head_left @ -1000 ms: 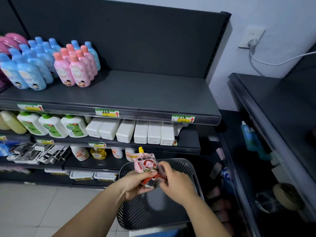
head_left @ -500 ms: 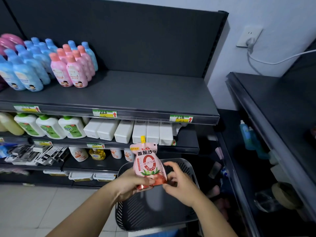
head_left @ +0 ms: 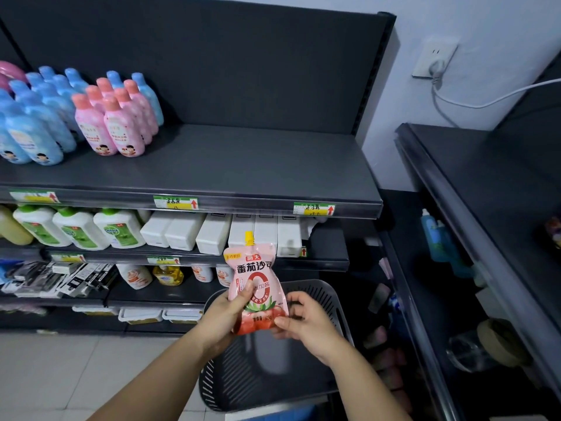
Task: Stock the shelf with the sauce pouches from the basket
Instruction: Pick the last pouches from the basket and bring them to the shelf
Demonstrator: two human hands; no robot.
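Note:
A pink sauce pouch [head_left: 254, 268] with a yellow spout and a tomato picture stands upright above the dark grey basket [head_left: 331, 302]. My left hand [head_left: 226, 311] grips its left side, thumb across the front. My right hand [head_left: 303, 319] pinches its lower right corner. The basket's inside looks bare where it shows. The top shelf [head_left: 236, 165] of the dark rack is bare on its right half, with blue and pink bottles [head_left: 115, 123] at its left.
White boxes [head_left: 212, 232] and green-capped bottles [head_left: 79, 229] fill the shelf below the top one. Lower shelves hold small bottles and packets. A second dark rack [head_left: 485, 192] stands at the right. A wall socket with a white cable [head_left: 434, 62] is behind it.
Both hands have lifted the pouch higher out of the basket and turned it upright with its front facing me. The right hand shifted to the lower right corner.

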